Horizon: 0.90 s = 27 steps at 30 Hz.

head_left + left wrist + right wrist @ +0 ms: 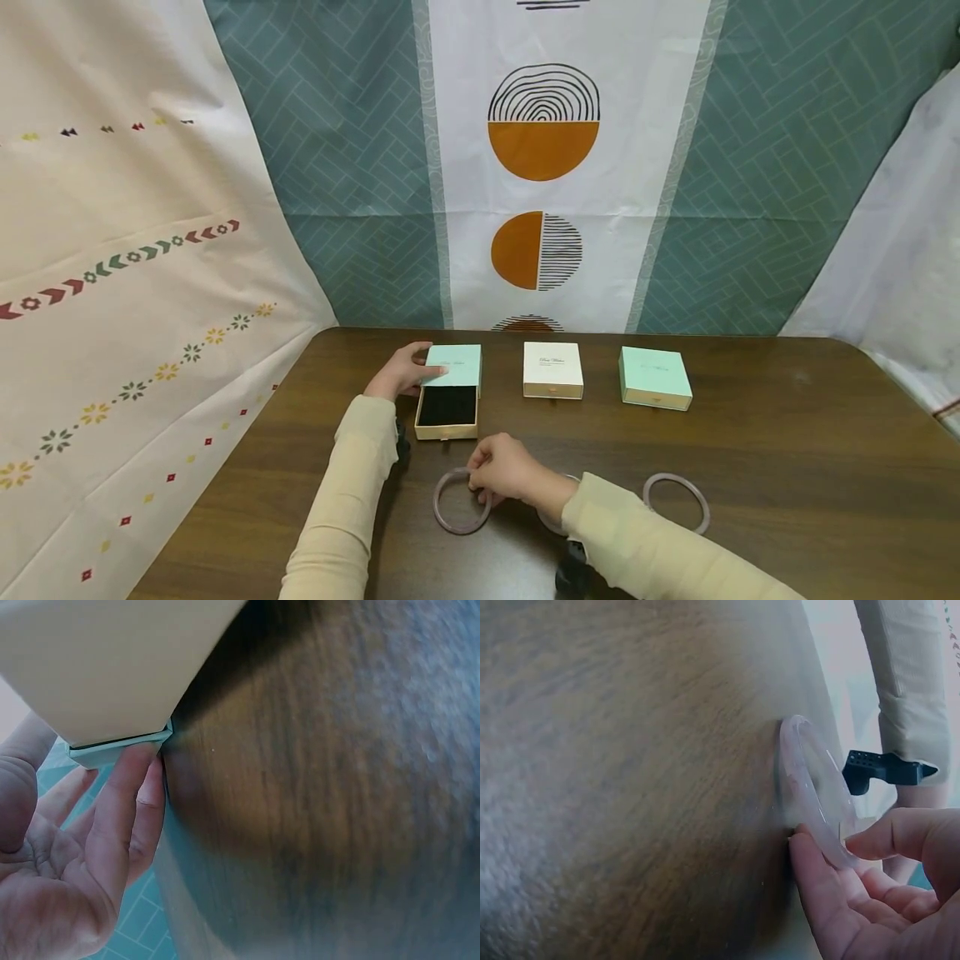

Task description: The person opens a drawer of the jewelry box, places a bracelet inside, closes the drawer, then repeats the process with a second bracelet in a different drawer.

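Observation:
My left hand (399,372) grips the left side of a mint-green drawer box (462,360), its thumb on top. The box's drawer is slid out toward me and shows a black lining (448,407). In the left wrist view, fingers touch the mint edge of the box under the pale drawer (112,667). Just in front of the box, my right hand (510,471) pinches the right side of a pale lilac bangle (437,502). In the right wrist view, thumb and fingers meet on the bangle's (799,769) near end; it looks low over or touching the table.
A white box (551,360) and another mint-green box (655,371), both closed, stand along the back of the brown table (787,467). A second bangle lies partly hidden behind my right wrist. Another bangle (672,477) lies farther right, partly behind my sleeve.

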Motion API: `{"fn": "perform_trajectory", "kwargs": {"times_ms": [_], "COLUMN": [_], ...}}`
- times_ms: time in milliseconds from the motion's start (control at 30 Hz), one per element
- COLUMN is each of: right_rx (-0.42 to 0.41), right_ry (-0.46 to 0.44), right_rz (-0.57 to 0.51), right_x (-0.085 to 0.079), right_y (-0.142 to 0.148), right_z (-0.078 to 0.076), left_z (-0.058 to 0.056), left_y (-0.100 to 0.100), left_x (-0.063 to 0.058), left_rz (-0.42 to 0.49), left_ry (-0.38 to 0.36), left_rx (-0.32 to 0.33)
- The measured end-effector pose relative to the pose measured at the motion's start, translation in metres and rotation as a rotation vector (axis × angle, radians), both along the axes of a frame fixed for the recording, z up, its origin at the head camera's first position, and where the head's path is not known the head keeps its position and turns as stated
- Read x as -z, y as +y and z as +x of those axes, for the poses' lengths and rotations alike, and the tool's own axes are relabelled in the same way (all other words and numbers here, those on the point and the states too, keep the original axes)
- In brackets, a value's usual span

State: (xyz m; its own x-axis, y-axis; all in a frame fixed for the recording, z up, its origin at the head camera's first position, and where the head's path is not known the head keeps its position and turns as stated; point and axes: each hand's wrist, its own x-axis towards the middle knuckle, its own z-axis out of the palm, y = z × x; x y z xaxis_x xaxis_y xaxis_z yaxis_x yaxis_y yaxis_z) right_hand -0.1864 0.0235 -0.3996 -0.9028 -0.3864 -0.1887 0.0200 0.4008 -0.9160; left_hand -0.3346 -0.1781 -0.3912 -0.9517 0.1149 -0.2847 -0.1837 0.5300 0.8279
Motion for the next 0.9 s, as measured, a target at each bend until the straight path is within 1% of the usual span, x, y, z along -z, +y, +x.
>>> {"fn": "perform_trajectory", "kwargs": {"times_ms": [167,367,567,900], "right_rx": [-0.015,-0.033,-0.045,-0.072], "right_ry": [-0.096,-0.198,-0.259,-0.338], "right_rz": [-0.037,-0.105,-0.157,-0.203], "right_x": [0.001,-0.002,0.0,0.004], "right_y": [0.004,0.01,0.012,0.02], "right_z": [0.001,0.001,0.0,-0.002], "left_z": [0.0,0.0,0.0,0.0], "left_y": [0.0,0.0,0.0,0.0], "left_x": [0.003,0.002,0.0,0.001], "left_rz": [-0.002,0.006,-0.003,0.003], "left_ry": [0.0,0.002,0.005,0.004], "left_rx": [0.002,0.004,0.003,0.007]}}
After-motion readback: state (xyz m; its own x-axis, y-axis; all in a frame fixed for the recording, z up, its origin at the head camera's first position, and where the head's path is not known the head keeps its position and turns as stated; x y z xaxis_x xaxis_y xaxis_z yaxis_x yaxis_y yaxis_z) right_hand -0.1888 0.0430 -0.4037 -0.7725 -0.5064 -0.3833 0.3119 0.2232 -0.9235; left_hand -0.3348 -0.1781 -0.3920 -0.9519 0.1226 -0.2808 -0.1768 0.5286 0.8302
